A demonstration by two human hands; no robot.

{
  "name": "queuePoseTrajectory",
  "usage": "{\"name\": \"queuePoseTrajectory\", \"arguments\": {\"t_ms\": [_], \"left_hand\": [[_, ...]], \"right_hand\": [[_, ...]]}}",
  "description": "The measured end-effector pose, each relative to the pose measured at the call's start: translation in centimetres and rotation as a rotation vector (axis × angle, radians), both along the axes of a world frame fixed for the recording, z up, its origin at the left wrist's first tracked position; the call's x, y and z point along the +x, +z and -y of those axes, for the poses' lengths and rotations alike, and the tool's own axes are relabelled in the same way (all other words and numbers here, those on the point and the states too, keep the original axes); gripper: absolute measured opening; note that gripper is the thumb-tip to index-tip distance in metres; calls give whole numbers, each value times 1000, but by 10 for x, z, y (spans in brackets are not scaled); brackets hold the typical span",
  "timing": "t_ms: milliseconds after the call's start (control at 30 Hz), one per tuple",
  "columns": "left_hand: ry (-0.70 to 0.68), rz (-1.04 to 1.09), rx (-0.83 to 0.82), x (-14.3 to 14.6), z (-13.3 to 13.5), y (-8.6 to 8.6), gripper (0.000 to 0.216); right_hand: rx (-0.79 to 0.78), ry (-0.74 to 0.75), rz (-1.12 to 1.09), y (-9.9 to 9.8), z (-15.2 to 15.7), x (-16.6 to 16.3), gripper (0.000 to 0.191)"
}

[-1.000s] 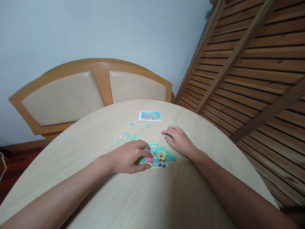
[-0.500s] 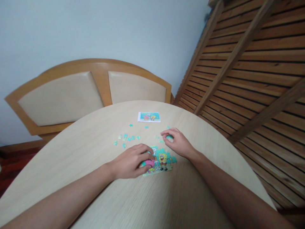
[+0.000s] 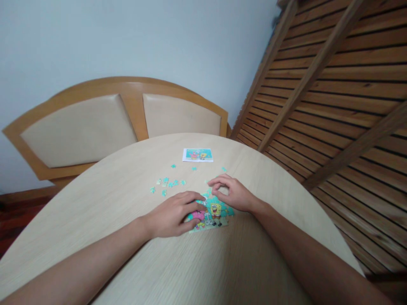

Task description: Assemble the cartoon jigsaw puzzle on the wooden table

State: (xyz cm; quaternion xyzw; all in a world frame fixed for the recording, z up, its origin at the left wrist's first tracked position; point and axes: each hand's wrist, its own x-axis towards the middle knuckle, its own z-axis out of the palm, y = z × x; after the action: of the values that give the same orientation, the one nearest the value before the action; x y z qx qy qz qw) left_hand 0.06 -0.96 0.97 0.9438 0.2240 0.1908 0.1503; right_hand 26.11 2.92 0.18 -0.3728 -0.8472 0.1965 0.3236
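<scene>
At frame centre, a partly assembled cartoon jigsaw puzzle (image 3: 211, 214) is pinned flat on the round counter (image 3: 127, 186) by the left hand (image 3: 173, 214), fingers spread, while the right hand (image 3: 232, 192) hovers above it, fingers pinched, contents hidden, loose pieces (image 3: 167, 183) scattered beyond.

Round table (image 3: 133, 254), pale wood-grain top, fills near and middle of the scene. Partly assembled cartoon jigsaw (image 3: 213, 212) lies flat near the centre, teal background, pink and yellow figures. Loose teal pieces (image 3: 168, 183) scattered just beyond it to the left; a few singles (image 3: 193, 168) farther out. Small reference picture (image 3: 197, 154) lies flat near the far edge. Left hand (image 3: 171, 214) rests on the jigsaw's left part; right hand (image 3: 233, 195) sits at its far right edge, fingertips pinched together.
</scene>
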Motion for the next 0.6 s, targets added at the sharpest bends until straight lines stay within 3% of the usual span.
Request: {"name": "queuePoseTrajectory", "arguments": {"t_ms": [233,367,600], "left_hand": [[6,-26,6,0,0,0,29],[6,-38,10,0,0,0,29],[0,-24,13,0,0,0,27]], "right_hand": [[124,-93,138,-8,-4,1,23],[102,-103,195,-9,-3,1,19],[13,-102,57,-10,-5,0,10]]}}
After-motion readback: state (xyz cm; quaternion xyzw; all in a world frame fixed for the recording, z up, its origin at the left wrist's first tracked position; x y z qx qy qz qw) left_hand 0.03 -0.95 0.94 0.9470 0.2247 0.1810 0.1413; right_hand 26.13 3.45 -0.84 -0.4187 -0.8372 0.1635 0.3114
